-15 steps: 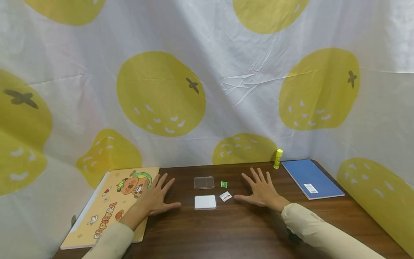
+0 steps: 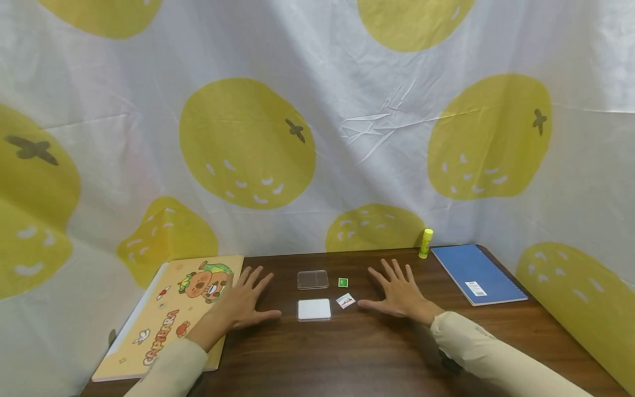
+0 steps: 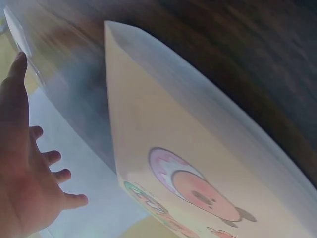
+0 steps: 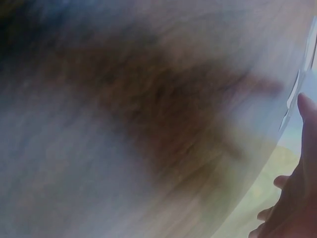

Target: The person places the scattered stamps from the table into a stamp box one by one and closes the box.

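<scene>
My left hand (image 2: 243, 300) is spread with straight fingers and holds nothing, overlapping the edge of a tan capybara book (image 2: 159, 314) in the head view. To its right lie a clear flat plastic lid (image 2: 313, 279) and, nearer me, a clear shallow case with a white insert (image 2: 314, 309). Beside these are a small green square packet (image 2: 343, 282) and a small white square with red print (image 2: 345, 300). My right hand (image 2: 401, 295), also spread and holding nothing, has its thumb close to the printed square. Both wrist views show extended fingers.
A yellow glue stick (image 2: 425, 243) stands upright at the table's back edge. Right of it lies a blue notebook (image 2: 466, 270) with a white label. A white curtain with yellow fruit (image 2: 248, 143) encloses the dark wooden table (image 2: 322, 364) behind and at both sides.
My left hand has shifted slightly right and my right hand slightly left, both still spread. The things on the table have not moved.
</scene>
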Demonstrator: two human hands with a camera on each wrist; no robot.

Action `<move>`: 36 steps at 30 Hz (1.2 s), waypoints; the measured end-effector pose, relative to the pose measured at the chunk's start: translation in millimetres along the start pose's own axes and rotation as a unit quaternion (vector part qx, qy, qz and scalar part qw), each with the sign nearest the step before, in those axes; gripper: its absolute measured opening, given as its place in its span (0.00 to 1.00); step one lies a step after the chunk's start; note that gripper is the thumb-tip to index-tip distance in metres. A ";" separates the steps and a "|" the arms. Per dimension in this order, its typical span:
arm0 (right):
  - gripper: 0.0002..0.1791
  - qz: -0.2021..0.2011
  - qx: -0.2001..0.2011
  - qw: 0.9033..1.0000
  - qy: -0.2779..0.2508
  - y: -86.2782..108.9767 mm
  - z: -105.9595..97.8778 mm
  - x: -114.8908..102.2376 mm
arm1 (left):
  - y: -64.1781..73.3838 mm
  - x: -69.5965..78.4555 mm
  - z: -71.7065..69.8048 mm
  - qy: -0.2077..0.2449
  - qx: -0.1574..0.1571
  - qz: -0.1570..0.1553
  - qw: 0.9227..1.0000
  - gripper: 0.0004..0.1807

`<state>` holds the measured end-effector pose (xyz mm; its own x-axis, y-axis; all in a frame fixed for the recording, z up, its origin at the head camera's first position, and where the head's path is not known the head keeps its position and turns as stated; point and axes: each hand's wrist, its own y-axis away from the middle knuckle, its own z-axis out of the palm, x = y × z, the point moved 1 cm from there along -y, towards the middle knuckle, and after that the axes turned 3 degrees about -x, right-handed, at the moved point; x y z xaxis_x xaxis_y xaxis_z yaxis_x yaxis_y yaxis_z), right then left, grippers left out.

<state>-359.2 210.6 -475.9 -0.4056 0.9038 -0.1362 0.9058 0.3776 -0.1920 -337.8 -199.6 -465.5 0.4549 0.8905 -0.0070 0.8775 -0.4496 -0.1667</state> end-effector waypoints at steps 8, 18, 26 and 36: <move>0.54 -0.023 -0.007 1.000 -0.014 -0.9 5.4 -7.8 | -4.5 13.3 -3.9 -0.004 -0.007 0.035 0.999 0.53; 0.51 -0.058 -0.008 0.998 -0.023 -1.4 8.7 -19.5 | -12.9 26.2 -1.3 -0.009 -0.023 0.054 0.998 0.50; 0.43 -0.067 -0.036 0.997 -0.034 -1.1 3.7 -30.5 | -17.6 35.9 -0.6 0.008 -0.029 0.077 0.997 0.47; 0.32 -0.119 0.000 0.991 -0.059 -3.7 4.4 -38.4 | -21.1 46.5 -2.2 0.002 -0.015 0.118 0.993 0.40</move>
<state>-347.5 173.6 -474.2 -0.6187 0.7597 -0.2001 0.7832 0.5764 -0.2331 -334.9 -148.8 -460.1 0.6496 0.7593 -0.0378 0.7501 -0.6482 -0.1311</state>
